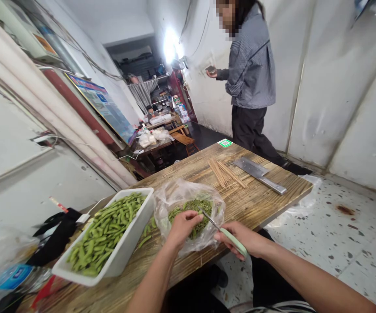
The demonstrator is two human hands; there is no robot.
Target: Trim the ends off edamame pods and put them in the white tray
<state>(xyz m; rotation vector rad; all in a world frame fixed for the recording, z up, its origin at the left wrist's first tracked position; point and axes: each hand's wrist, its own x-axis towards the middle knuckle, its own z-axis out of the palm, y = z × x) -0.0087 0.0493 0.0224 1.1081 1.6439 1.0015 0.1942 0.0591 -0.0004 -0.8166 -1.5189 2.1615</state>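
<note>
My right hand grips a pair of scissors with pale green handles, its blades pointing up and left. Over the clear plastic bag, my left hand is closed in a pinch near the blade tips; what its fingers hold is too small to make out. Inside the opened bag lie small green clippings. Left of the bag, a white plastic tub is full of green soybean pods. A few loose pods rest on the table between tub and bag.
On the wooden table lie thin wooden skewers, a cleaver and a green-white code card. Plastic packaging and a dark cloth crowd the left end. A person stands beyond the table by the right wall.
</note>
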